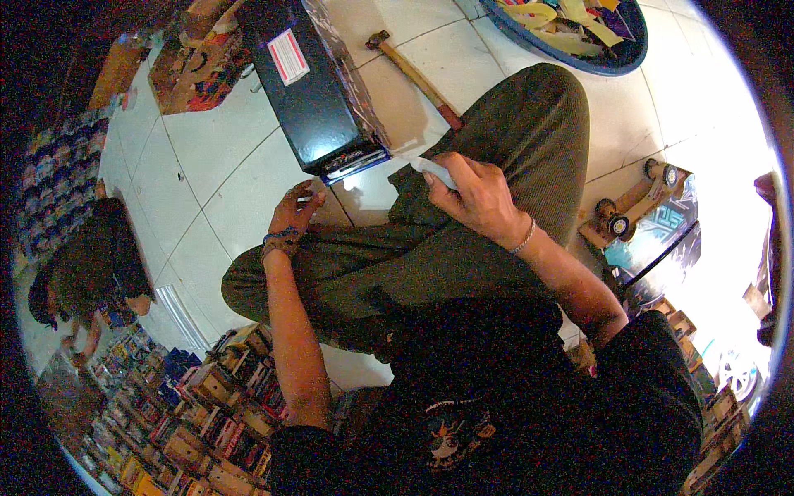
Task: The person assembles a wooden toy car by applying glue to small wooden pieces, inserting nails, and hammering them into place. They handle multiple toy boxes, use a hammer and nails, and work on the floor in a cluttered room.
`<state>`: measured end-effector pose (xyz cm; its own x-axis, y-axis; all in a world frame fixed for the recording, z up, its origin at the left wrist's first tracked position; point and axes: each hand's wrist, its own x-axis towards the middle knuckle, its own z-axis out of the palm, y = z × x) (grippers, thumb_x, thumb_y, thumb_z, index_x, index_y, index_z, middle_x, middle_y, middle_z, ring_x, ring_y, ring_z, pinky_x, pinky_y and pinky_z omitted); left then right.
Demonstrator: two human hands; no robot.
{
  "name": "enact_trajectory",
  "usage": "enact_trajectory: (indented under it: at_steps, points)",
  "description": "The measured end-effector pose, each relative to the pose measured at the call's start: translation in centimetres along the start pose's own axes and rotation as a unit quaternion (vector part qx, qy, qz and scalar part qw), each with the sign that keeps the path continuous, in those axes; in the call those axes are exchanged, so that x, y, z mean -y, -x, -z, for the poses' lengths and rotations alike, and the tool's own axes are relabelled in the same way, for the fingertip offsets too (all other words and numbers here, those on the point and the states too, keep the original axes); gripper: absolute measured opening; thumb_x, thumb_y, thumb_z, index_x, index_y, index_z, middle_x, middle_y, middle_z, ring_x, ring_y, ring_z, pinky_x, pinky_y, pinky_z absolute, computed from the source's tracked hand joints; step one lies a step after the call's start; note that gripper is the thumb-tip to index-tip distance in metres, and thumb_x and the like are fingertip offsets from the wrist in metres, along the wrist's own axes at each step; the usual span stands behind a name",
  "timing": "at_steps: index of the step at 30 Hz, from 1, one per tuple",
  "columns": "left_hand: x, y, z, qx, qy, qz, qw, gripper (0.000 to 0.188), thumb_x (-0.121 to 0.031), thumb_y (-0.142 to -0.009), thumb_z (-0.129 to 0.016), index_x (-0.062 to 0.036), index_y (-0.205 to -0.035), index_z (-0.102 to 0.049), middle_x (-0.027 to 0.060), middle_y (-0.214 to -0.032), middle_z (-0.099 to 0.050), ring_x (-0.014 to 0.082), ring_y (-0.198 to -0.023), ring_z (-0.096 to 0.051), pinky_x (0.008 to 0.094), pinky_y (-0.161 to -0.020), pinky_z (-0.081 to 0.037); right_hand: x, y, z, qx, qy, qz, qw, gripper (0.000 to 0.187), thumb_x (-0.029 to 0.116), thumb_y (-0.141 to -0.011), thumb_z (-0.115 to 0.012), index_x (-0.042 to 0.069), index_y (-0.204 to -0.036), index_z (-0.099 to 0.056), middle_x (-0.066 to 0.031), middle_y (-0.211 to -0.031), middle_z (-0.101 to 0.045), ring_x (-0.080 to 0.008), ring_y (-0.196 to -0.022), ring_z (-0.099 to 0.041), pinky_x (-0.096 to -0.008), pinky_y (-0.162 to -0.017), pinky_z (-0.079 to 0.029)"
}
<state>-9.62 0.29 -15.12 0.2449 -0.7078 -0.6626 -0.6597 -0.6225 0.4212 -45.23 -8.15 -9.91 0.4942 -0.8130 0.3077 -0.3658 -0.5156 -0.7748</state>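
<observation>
My right hand [481, 198] is closed around a small, slim, pale white object [433, 172] whose narrow end points at the box's near corner; its exact kind is unclear. My left hand [291, 217] is just below the box's near end with its fingers curled together. A pale spot shows at those fingertips, but I cannot make out what they hold. The glossy black box [310, 103] lies on the floor in front of me, its near end edged in blue, a white label on top. Both forearms reach over my crossed legs in dark corduroy trousers [529, 124].
A hammer [413, 81] lies on the tiles beyond my right knee. Behind it stands a blue basin [608, 66] of paper scraps. A wheeled board [633, 207] is at the right. Another person [95, 256] sits at the left beside stacked small packages [62, 182]. More boxes [198, 422] fill the lower left.
</observation>
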Motion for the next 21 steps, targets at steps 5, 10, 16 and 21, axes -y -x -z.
enact_trajectory:
  at_steps: [5,10,16,21]
  points:
    - [-0.3,0.1,0.0,0.005,0.026,0.01,1.0,0.071,-0.054,-0.09,-0.065,-0.0035,-0.138,-0.052,0.0181,-0.127,-0.063,0.0316,-0.113,-0.064,0.0394,-0.095,-0.051,-0.4,0.3,0.0,0.0,-0.002,0.014,1.0,0.02,0.014,-0.086,-0.071,0.002,-0.096,-0.059,-0.0141,-0.072,-0.063,-0.0302,-0.06,-0.065,-0.0405,-0.053,-0.053]
    - [0.3,-0.2,-0.3,0.01,0.046,0.018,0.999,0.068,-0.05,-0.091,-0.066,-0.0031,-0.138,-0.052,0.0173,-0.125,-0.064,0.0303,-0.111,-0.065,0.0387,-0.093,-0.052,-0.6,0.7,-0.3,0.018,-0.02,-0.014,1.0,0.024,0.019,-0.086,-0.071,0.005,-0.091,-0.052,-0.0155,-0.08,-0.062,-0.0364,-0.068,-0.064,-0.0455,-0.058,-0.053]
    - [1.6,-1.1,-0.5,0.003,0.017,0.005,1.0,0.067,-0.05,-0.091,-0.066,-0.0035,-0.137,-0.053,0.0173,-0.124,-0.065,0.0304,-0.112,-0.064,0.039,-0.094,-0.052,-0.4,0.4,-0.5,-0.007,-0.036,-0.011,0.999,0.026,0.021,-0.086,-0.071,0.005,-0.09,-0.051,-0.0157,-0.077,-0.062,-0.0374,-0.065,-0.063,-0.0454,-0.056,-0.052]
    - [1.7,-1.1,-0.5,-0.002,0.001,0.004,1.0,0.063,-0.05,-0.091,-0.065,-0.0056,-0.135,-0.055,0.0173,-0.125,-0.064,0.0305,-0.112,-0.064,0.0394,-0.095,-0.051,-0.3,0.2,-0.2,0.009,-0.035,-0.028,0.999,0.025,0.02,-0.087,-0.071,0.005,-0.09,-0.051,-0.0165,-0.076,-0.061,-0.0379,-0.065,-0.063,-0.0457,-0.056,-0.052]
